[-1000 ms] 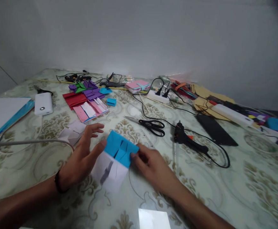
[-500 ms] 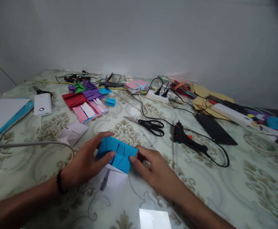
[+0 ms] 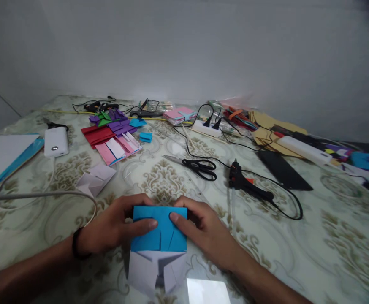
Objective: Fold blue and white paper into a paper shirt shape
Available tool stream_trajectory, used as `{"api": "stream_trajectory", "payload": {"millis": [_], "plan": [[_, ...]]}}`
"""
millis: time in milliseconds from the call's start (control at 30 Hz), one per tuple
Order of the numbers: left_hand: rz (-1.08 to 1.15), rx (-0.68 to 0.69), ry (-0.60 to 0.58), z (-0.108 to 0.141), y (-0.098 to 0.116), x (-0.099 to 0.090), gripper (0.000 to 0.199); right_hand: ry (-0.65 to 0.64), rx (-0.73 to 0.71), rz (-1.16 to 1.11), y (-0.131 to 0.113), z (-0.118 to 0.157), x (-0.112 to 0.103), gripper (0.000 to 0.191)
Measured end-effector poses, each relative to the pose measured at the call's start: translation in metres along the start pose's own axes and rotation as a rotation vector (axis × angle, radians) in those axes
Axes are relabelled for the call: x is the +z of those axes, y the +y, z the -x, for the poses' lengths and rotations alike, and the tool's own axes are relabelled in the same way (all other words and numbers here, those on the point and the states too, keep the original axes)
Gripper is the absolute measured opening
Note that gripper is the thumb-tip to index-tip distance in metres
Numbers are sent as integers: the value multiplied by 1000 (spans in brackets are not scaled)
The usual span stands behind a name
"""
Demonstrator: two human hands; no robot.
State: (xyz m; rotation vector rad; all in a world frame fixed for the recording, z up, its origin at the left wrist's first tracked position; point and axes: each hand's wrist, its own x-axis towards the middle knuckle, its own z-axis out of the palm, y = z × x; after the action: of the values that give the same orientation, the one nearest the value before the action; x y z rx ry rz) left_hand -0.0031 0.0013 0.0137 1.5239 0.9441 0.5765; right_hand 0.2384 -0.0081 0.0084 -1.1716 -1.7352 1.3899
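A folded sheet of paper [image 3: 146,240], blue on its upper part with slits in it and white on the flaps that hang below, is held up in front of me over the table. My left hand [image 3: 116,223] grips its left side, thumb flat on the blue face and fingers behind. On the right side my right hand [image 3: 202,226] pinches it the same way, its thumb near the upper right. The fingers behind the paper are mostly hidden. Beyond my left hand lies a white folded paper [image 3: 96,179], and past the hands rest black-handled scissors [image 3: 200,166].
A black glue gun [image 3: 248,183] with its cord lies to the right. Red, pink and purple folded papers [image 3: 118,147] are grouped at the back left. A white power bank [image 3: 56,140] and a paper stack [image 3: 7,156] sit on the left. A power strip [image 3: 206,128] stands behind.
The blue paper has been turned to face me squarely, and its white flaps now hang toward me. Both thumbs have moved higher on its blue face.
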Motion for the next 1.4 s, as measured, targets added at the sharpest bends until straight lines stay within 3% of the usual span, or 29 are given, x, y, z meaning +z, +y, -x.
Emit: {"api": "stream_trajectory", "payload": {"millis": [167, 400, 733, 1067, 1400], "plan": [[-184, -19, -55, 0, -2, 1, 27, -36, -37, 105, -2, 2, 5, 24], [-216, 75, -116, 0, -2, 3, 35, -76, -107, 110, 1, 2, 11, 21], [-344, 120, -145, 0, -8, 11, 23, -114, -161, 112, 0, 2, 13, 17], [-302, 135, -57, 1, 2, 2, 32, -80, -111, 94, -3, 3, 6, 19], [-283, 127, -43, 1, -2, 2, 36, -23, -83, 151, -1, 2, 5, 19]]}}
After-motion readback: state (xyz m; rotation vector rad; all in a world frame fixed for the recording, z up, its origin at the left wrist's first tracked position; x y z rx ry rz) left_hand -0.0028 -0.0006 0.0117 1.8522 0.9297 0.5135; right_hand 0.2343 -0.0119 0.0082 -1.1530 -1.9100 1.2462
